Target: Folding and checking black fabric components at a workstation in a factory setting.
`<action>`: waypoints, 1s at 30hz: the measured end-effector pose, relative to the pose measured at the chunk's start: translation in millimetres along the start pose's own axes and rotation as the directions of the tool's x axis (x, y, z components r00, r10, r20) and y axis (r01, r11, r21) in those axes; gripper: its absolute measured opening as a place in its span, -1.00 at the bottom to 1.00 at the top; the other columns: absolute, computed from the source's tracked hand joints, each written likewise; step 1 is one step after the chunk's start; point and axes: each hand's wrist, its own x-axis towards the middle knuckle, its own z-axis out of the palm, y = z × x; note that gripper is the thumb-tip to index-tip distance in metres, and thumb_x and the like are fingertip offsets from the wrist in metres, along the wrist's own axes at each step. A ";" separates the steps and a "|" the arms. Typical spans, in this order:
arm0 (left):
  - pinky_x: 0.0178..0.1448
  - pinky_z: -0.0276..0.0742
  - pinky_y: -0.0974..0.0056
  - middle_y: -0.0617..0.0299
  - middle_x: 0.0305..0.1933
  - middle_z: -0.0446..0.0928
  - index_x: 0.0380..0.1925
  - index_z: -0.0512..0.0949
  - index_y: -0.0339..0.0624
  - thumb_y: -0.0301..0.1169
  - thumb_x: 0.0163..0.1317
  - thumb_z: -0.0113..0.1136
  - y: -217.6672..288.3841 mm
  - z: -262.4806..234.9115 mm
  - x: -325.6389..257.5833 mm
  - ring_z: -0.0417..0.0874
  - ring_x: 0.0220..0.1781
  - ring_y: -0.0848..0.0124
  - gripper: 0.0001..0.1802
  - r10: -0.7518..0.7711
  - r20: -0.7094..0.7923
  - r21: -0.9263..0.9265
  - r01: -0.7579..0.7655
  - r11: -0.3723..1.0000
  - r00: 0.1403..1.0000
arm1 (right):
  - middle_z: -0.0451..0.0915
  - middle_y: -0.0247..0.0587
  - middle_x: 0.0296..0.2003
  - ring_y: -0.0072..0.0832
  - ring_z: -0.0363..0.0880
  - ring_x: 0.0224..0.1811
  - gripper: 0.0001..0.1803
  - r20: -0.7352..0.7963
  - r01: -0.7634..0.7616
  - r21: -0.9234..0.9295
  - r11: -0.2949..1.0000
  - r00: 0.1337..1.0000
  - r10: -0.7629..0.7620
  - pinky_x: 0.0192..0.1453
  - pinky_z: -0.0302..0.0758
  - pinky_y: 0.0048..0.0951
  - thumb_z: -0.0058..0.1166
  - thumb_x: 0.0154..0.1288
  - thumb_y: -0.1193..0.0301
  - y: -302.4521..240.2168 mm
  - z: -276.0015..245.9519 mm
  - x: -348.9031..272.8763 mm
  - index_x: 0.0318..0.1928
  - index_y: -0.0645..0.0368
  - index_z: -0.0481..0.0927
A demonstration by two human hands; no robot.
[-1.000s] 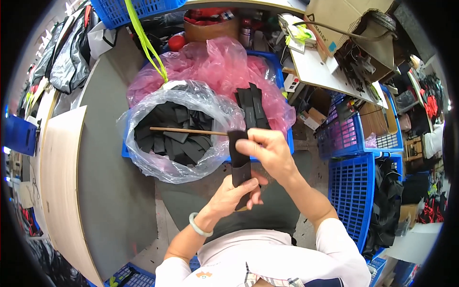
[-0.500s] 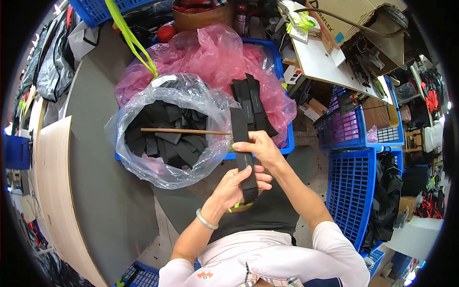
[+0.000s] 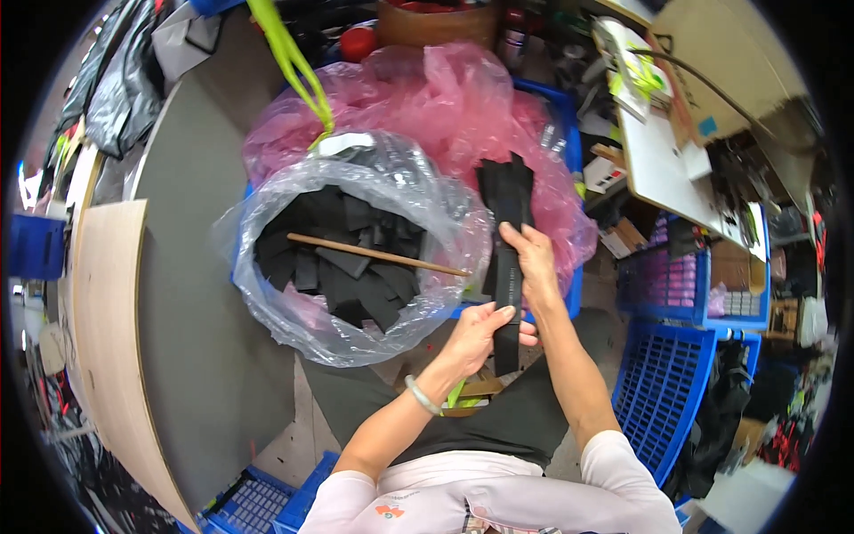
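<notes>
Since half a second ago, your hands have carried the black strip [image 3: 505, 289] from beside the bundle [image 3: 505, 187] of similar strips to a place in line with it, just right of the middle of the frame. The whole scene has slid a little rightward too, so part of that shift looks like your head turning. Your right hand [image 3: 538, 267] pinches the strip near its upper part, thumb on top and fingers curled behind. Your left hand [image 3: 471, 338], with a pale bracelet [image 3: 422, 395] on the wrist, grips it lower down, thumb across the front and fingertips showing past the far edge. The lower end hangs free below your left thumb. As I judge it, the change puts your strip level with its mates, running the same way; whether its upper end touches them or only overlaps them in view, I cannot tell. The bundle rests on the pink plastic bag [image 3: 427, 98] at upper centre, inside the blue crate [image 3: 570, 125]. Left of your hands, the clear bag [image 3: 334, 351] holds loose black pieces [image 3: 374, 298], with a wooden stick [image 3: 378, 254] lying across its mouth.
</notes>
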 end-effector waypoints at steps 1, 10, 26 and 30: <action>-0.08 0.59 0.16 -0.02 -0.28 0.58 -0.14 0.42 -0.41 -0.38 0.31 0.01 -3.7 3.1 11.7 0.67 -0.27 0.19 -0.73 0.015 0.024 -0.008 -0.015 1.000 1.000 | 0.42 -0.54 -0.56 -0.74 0.31 -0.55 -0.78 -0.030 0.028 -0.058 0.998 0.999 -0.030 -0.47 0.29 -0.60 0.19 0.18 0.34 13.3 -19.6 16.9 -0.54 0.08 0.49; -0.02 0.54 0.29 0.06 -0.18 0.57 0.08 0.35 -0.42 -0.29 0.29 0.07 20.4 -12.3 41.3 0.61 -0.10 0.34 -0.53 0.267 -0.189 0.471 -0.151 0.869 0.945 | 0.36 -0.56 -0.66 -0.73 0.25 -0.64 -0.81 0.019 0.083 -0.331 0.940 0.997 -0.081 -0.53 0.17 -0.63 0.23 0.08 0.36 8.4 -60.9 80.1 -0.58 0.05 0.51; -0.71 0.26 0.40 0.27 -0.72 0.39 -0.55 0.39 -0.22 -0.48 -0.01 0.28 118.2 -188.8 -31.2 0.38 -0.78 0.48 -0.79 0.584 -0.779 0.480 -0.382 0.790 0.229 | 0.57 -0.29 -0.56 -0.63 0.49 -0.55 -0.86 0.399 0.325 -0.428 0.843 0.905 -0.146 -0.43 0.43 -0.56 0.14 0.17 0.45 52.5 78.7 -58.9 -0.37 0.31 0.61; -0.69 0.15 0.47 0.34 -0.67 0.32 -0.58 0.28 -0.02 -0.41 0.14 0.23 93.0 -117.7 -95.0 0.36 -0.73 0.52 -0.71 0.549 -0.647 0.188 -0.587 0.788 0.529 | 0.60 -0.31 -0.38 -0.65 0.53 -0.36 -0.76 0.446 0.005 -0.153 0.988 0.893 0.064 -0.30 0.44 -0.61 0.13 0.22 0.42 43.9 63.9 -84.1 -0.12 0.24 0.58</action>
